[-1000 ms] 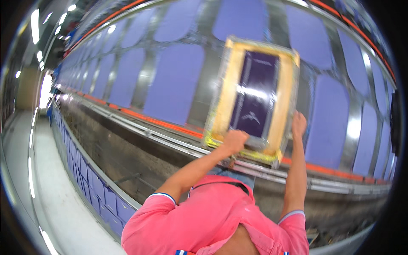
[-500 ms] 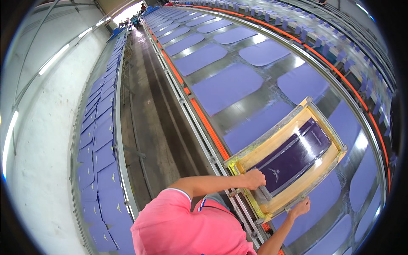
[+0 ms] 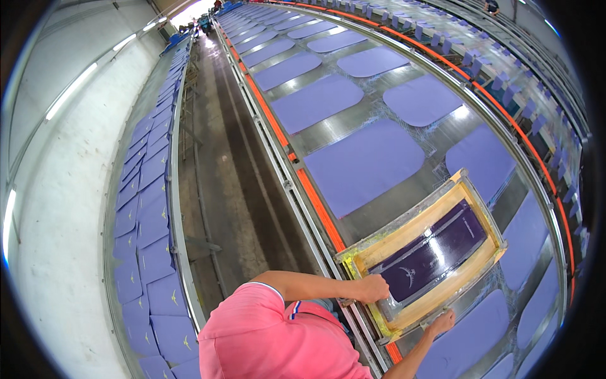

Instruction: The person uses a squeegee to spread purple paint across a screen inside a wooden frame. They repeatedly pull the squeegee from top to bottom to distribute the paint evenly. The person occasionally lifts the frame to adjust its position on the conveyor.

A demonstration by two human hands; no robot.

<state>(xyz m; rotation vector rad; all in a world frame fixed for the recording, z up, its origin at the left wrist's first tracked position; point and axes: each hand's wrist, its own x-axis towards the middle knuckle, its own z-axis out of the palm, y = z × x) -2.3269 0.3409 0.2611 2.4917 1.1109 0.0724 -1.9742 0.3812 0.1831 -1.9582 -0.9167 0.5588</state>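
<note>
A wooden-framed printing screen (image 3: pixel 434 283) lies across the long table, its inside coated with glossy dark purple ink (image 3: pixel 435 252). My left hand (image 3: pixel 374 288) is closed at the screen's left end, on a grey squeegee (image 3: pixel 391 308) mostly hidden under the hand. By the screen's near right edge, my right hand (image 3: pixel 443 322) is closed on a small grip at the frame's side. A lavender sheet (image 3: pixel 366 167) lies flat on the table just beyond the screen, and another lavender sheet (image 3: pixel 470 335) shows beside my right hand.
Orange-and-metal rails (image 3: pixel 319 208) edge the table, with more lavender sheets (image 3: pixel 315 101) in rows farther along. To the left, past a floor aisle (image 3: pixel 243 208), overlapping printed sheets (image 3: pixel 158 259) cover a second long surface. A person (image 3: pixel 491 7) is at the far right.
The screen has shifted along the table toward the near end, carried by both hands, uncovering the lavender sheet it partly overlapped. The view has moved along with it.
</note>
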